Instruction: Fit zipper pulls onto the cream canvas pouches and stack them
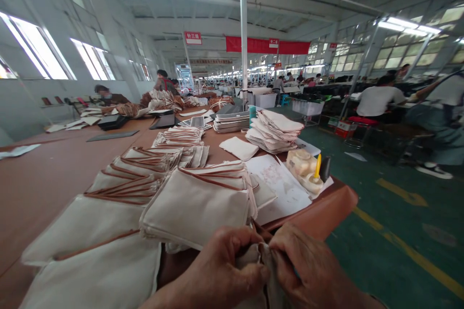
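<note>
At the table's near edge, my left hand pinches a cream fabric pouch by its edge between thumb and fingers. From the other side my right hand grips the same pouch, its fingers curled close to the left. A bit of teal shows under the right fingers; what it is I cannot make out. Just beyond the hands lies a stack of cream pouches with brown trim. Overlapping rows of similar pouches spread to the left.
White paper lies ahead of the right hand, with a pale lumpy container and a yellow stick beside it. Farther back are stacked cream panels and a teal thread spool. The brown-covered table ends at right; co-workers sit beyond.
</note>
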Action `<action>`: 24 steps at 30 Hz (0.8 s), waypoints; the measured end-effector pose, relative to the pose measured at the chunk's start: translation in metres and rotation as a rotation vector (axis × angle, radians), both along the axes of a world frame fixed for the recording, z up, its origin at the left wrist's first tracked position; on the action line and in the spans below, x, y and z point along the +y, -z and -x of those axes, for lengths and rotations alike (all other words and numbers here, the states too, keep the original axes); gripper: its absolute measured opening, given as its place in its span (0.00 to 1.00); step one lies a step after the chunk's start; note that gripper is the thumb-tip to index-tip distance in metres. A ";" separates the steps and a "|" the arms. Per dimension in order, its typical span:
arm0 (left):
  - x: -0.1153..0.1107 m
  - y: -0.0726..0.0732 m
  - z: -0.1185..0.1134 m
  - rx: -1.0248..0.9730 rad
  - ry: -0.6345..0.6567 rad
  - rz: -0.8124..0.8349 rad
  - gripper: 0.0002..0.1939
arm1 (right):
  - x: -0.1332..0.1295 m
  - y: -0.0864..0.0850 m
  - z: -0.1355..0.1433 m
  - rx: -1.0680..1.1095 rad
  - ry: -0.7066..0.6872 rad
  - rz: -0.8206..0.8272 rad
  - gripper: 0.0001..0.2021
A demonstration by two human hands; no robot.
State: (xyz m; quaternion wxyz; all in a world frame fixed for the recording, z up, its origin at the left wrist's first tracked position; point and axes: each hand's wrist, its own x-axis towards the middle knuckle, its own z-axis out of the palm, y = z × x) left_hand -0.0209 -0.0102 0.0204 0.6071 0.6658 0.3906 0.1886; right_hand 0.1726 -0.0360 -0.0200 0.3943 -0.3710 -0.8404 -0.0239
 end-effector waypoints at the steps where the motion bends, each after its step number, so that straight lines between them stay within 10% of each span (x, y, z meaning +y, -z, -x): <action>1: 0.003 0.000 -0.001 0.000 0.004 0.006 0.08 | 0.004 0.000 -0.002 -0.028 0.002 -0.016 0.10; 7: 0.025 0.004 -0.006 -0.102 0.088 0.156 0.06 | 0.032 -0.020 -0.026 -0.257 -0.139 0.010 0.11; 16: 0.037 0.002 -0.003 -0.241 0.187 0.236 0.13 | 0.043 -0.031 -0.026 0.376 -0.393 1.000 0.16; 24: 0.032 0.007 -0.001 -0.097 0.057 0.182 0.11 | 0.046 -0.021 -0.018 0.350 -0.381 1.090 0.16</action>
